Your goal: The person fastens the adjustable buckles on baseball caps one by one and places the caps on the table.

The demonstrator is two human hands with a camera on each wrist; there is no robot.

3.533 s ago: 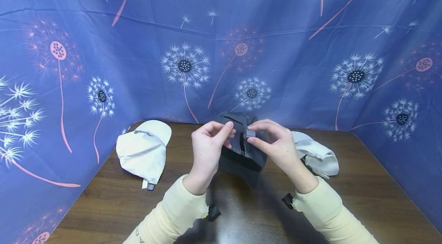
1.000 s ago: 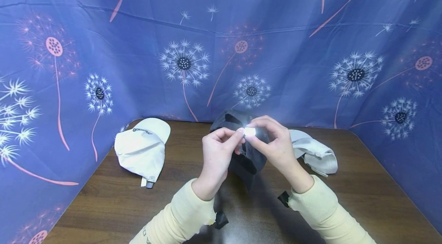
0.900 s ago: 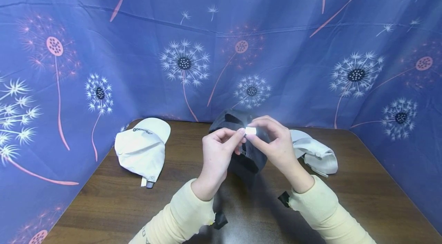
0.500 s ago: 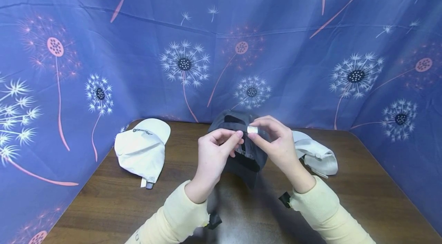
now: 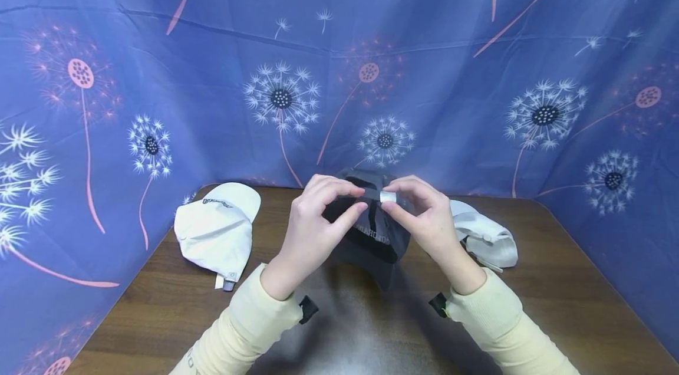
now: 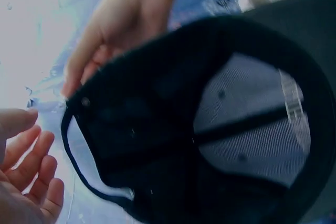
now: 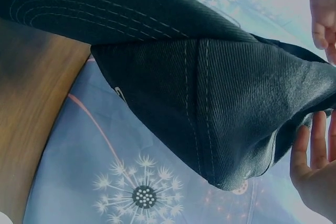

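A dark grey baseball cap [image 5: 366, 233] hangs in front of me, back opening upward, with embroidered letters inside-facing and the brim low. My right hand [image 5: 427, 213] pinches the end of its back strap at a shiny silver buckle [image 5: 388, 196], thumb below and fingers above. My left hand [image 5: 313, 216] is at the other side of the strap, thumb and fingers spread apart. In the left wrist view the left hand [image 6: 26, 171] is beside the looped strap [image 6: 79, 166], with a gap between. The cap's lining and mesh panel [image 6: 247, 119] show there too.
A white cap [image 5: 217, 233] lies on the wooden table [image 5: 159, 316] to the left. Another pale cap [image 5: 488, 236] lies folded at the right, partly behind my right wrist. A blue dandelion-print cloth [image 5: 329, 21] hangs around the table's back and sides.
The left hand, earlier with thumb and fingertips together at the buckle, has drawn back leftward and spread its fingers. The right hand keeps its pinch on the buckle; the cap has turned slightly.
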